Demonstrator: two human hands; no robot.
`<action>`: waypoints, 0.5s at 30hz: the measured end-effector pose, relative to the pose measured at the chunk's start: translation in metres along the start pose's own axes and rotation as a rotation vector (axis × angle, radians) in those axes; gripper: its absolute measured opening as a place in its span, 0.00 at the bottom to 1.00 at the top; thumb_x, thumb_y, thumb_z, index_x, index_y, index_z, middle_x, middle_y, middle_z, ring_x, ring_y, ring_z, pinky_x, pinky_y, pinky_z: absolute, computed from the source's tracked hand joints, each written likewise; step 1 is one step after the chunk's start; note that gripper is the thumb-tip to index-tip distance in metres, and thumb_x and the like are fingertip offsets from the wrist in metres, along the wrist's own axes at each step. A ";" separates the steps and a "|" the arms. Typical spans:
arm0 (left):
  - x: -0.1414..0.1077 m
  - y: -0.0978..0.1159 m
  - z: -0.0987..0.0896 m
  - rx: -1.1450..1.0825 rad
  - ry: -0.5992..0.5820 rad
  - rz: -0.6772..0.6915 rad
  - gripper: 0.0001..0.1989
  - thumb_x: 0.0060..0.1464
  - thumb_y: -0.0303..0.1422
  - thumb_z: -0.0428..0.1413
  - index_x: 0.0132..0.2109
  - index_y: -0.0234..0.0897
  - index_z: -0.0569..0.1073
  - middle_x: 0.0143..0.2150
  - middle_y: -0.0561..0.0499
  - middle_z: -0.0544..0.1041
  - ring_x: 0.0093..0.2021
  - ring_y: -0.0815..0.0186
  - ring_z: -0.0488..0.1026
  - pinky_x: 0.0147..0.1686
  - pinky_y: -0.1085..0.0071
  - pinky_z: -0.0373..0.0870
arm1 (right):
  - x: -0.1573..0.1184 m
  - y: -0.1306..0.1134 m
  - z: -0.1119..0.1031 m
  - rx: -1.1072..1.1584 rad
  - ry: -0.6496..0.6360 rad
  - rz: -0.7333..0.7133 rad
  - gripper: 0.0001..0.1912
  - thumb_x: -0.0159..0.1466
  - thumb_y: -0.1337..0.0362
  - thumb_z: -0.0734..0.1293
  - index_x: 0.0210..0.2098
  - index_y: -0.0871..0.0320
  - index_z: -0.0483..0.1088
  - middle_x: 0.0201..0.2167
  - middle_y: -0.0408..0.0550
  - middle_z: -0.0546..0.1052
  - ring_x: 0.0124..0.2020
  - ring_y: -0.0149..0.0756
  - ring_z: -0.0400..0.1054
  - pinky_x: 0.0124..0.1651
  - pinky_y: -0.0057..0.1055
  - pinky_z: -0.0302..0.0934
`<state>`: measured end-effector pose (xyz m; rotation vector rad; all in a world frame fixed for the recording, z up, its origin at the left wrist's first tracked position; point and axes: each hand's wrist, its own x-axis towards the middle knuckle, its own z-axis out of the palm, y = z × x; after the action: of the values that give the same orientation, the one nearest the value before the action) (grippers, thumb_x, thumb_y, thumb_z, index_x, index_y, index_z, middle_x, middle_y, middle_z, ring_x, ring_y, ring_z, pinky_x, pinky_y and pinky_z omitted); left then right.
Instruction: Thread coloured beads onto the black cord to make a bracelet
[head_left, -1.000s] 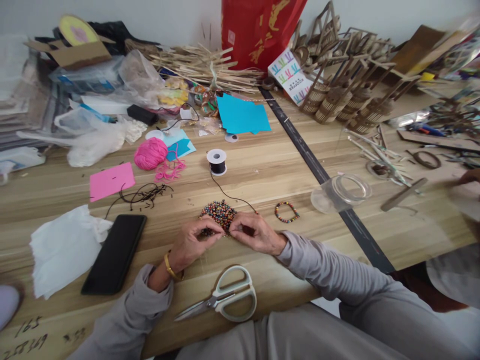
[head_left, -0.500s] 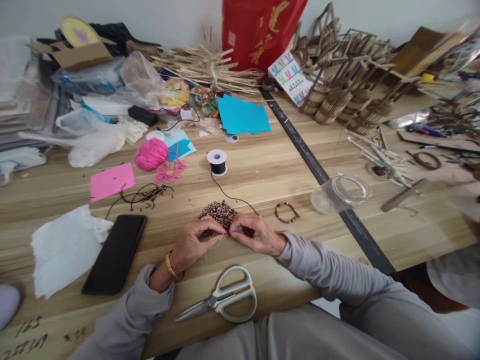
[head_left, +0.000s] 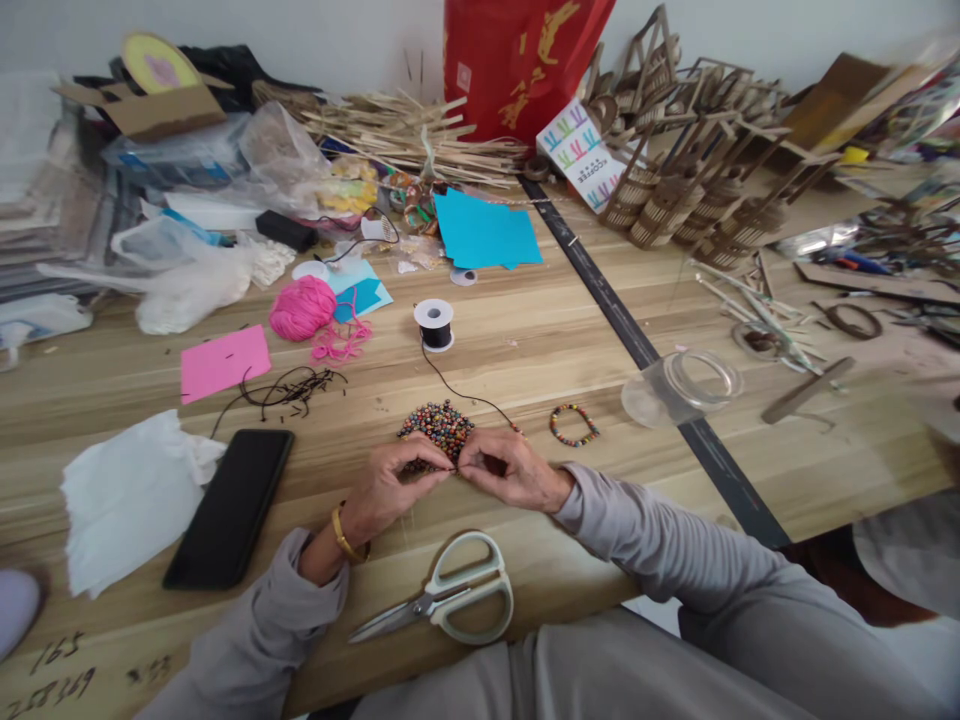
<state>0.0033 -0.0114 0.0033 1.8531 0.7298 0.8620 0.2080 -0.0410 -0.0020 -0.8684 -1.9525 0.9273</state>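
My left hand (head_left: 386,487), with a gold bangle at its wrist, is closed in a pinch at the front of a heap of small multicoloured beads (head_left: 439,422). Facing it, my right hand (head_left: 514,468) pinches too, and the fingertips of both almost meet. A thin black cord (head_left: 480,400) runs from a white spool (head_left: 434,325) to behind my right hand, where a few beads show on it. What sits between the left fingertips is too small to make out. Right of the heap lies a beaded bracelet (head_left: 574,425).
Scissors (head_left: 450,595) with white handles lie near the table's front edge. At left are a black phone (head_left: 229,508), white tissue (head_left: 127,500), black cord scraps (head_left: 289,390) and pink yarn (head_left: 302,308). A clear plastic container (head_left: 679,387) stands right, across a dark strip (head_left: 637,345).
Both hands keep their pinch over the front of the bead heap, with only a very slight shift of the fingers. Everything else on the table stays in place.
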 end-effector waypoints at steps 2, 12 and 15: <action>0.000 0.001 0.000 0.003 -0.002 0.000 0.02 0.51 0.27 0.60 0.32 0.33 0.77 0.29 0.46 0.79 0.32 0.65 0.75 0.35 0.69 0.71 | 0.000 0.000 0.000 0.002 0.007 0.003 0.06 0.64 0.67 0.62 0.32 0.62 0.68 0.26 0.47 0.71 0.28 0.30 0.64 0.32 0.26 0.60; -0.001 0.000 0.000 -0.012 -0.008 -0.012 0.02 0.52 0.28 0.59 0.32 0.34 0.77 0.30 0.46 0.79 0.32 0.65 0.74 0.36 0.68 0.70 | 0.000 0.000 0.000 0.005 0.010 0.011 0.07 0.65 0.65 0.62 0.32 0.62 0.68 0.26 0.46 0.70 0.27 0.30 0.63 0.31 0.26 0.60; -0.001 0.000 0.000 -0.012 -0.014 -0.006 0.02 0.52 0.27 0.59 0.32 0.34 0.77 0.30 0.46 0.79 0.32 0.65 0.74 0.36 0.68 0.70 | 0.000 0.000 0.000 0.003 0.007 0.008 0.07 0.65 0.65 0.62 0.32 0.61 0.68 0.26 0.46 0.70 0.27 0.30 0.63 0.31 0.26 0.60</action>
<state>0.0025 -0.0116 0.0029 1.8439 0.7191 0.8470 0.2082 -0.0412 -0.0019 -0.8778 -1.9427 0.9305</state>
